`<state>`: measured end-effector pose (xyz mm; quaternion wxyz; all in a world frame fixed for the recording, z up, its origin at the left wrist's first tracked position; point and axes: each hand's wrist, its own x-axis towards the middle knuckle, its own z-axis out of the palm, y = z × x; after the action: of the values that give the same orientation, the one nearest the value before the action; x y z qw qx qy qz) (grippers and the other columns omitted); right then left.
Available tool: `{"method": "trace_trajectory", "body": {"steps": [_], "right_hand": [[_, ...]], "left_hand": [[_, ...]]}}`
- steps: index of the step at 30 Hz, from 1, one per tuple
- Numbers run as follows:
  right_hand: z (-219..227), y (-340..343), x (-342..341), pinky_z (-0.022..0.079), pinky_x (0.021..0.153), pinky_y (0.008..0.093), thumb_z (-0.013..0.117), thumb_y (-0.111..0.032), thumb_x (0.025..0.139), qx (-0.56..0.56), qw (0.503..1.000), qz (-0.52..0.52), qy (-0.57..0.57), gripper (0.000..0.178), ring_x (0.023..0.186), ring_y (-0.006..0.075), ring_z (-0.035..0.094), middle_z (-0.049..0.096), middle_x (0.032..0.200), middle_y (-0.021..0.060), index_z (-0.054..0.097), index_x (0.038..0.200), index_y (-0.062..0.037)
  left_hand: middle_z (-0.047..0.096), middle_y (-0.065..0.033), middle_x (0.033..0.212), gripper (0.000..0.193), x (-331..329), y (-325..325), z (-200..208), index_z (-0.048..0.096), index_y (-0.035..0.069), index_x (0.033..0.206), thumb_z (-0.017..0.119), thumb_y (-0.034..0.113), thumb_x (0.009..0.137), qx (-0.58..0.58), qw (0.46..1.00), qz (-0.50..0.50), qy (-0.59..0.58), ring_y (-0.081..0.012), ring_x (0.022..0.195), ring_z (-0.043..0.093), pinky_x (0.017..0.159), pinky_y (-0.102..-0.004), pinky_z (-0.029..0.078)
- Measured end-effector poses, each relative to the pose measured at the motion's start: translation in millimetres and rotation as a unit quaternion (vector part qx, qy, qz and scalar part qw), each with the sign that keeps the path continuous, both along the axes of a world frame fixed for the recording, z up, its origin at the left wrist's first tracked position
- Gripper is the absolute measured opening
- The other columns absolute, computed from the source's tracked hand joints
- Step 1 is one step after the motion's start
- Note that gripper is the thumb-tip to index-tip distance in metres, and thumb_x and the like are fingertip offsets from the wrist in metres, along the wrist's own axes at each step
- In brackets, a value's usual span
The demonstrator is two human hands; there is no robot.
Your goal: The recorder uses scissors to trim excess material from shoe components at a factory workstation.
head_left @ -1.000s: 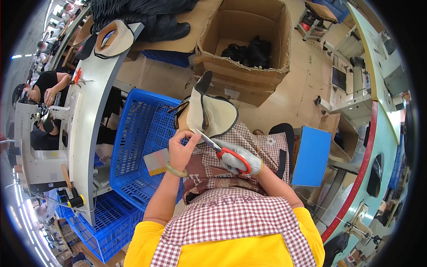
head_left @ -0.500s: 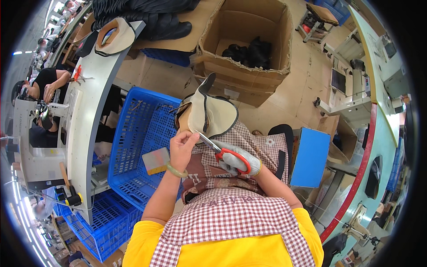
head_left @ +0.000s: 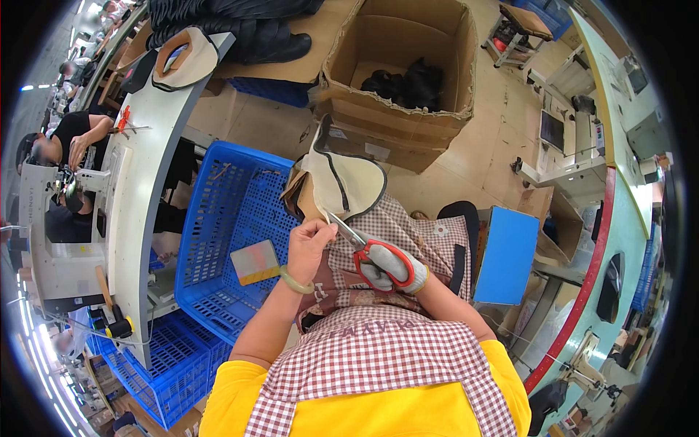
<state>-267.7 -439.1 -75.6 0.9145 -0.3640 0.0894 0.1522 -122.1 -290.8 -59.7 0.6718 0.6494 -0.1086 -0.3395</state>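
Note:
A cream shoe upper (head_left: 357, 181) with black edging and a tan lining is held up in front of my lap. My bare left hand (head_left: 309, 250), with a pale bangle at the wrist, is closed in a pinch at its lower edge. My right hand (head_left: 393, 268), in a grey glove, grips red-handled scissors (head_left: 358, 241). Their blades point up and left to the edge by my left fingertips. Whether the blades are cutting anything there cannot be made out.
A blue plastic crate (head_left: 211, 255) stands left of my lap. Ahead is a cardboard box (head_left: 397, 138) with black items inside. Another upper (head_left: 207, 62) lies on the white sewing table (head_left: 149, 167), where a person works at far left. A blue panel (head_left: 506, 255) is at right.
The scissor handles have spread wider and the gloved hand has turned. My left hand has shifted slightly down and right, and the upper has tilted a little.

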Motion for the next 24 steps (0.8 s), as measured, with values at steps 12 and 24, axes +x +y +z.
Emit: {"method": "trace_trajectory", "body": {"steps": [12,24], "right_hand": [[3.0,-1.2,-12.0,0.032,0.042,0.0178,0.049,-0.050,0.091,-0.004,0.998,-0.039,0.039,0.065,0.049,0.0041,0.039,0.049,0.071,-0.0017,0.027,0.141,-0.0140],[1.2,-2.3,-20.7,0.033,0.042,0.0183,0.048,-0.045,0.093,0.043,0.987,-0.120,0.097,0.044,0.049,0.0060,0.042,0.052,0.073,0.0002,0.044,0.124,-0.0148]], "left_hand": [[0.056,0.0011,0.067,0.020,-15.7,-16.9,-7.2,0.058,0.004,0.064,0.063,0.010,0.083,-0.028,0.996,-0.013,0.088,-0.0057,0.066,0.048,0.065,-0.0217,0.037],[0.052,0.0011,0.070,0.023,-25.2,-35.1,-20.8,0.056,0.004,0.062,0.063,0.011,0.082,-0.028,0.992,-0.053,0.115,-0.0068,0.068,0.047,0.068,-0.0225,0.037]]}}
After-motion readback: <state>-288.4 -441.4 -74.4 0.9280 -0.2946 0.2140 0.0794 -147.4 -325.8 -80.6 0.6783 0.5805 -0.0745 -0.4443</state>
